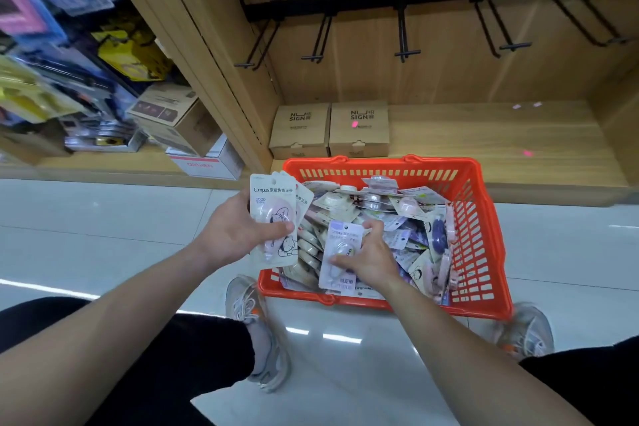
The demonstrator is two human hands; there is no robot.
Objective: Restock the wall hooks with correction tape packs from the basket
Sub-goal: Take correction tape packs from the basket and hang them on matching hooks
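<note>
An orange basket (480,245) on the floor is full of correction tape packs (390,211). My left hand (238,228) holds a small fanned stack of pink packs (273,214) upright at the basket's near-left corner. My right hand (370,256) grips a single pale lilac pack (340,252) just above the pile inside the basket. On the wooden back wall, a black rail carries several bare black hooks (403,34).
Two brown cardboard boxes (330,130) sit on the low wooden shelf behind the basket. The left bay holds hanging goods and more boxes (179,121). My shoes (256,328) rest on the glossy tiled floor on either side of the basket.
</note>
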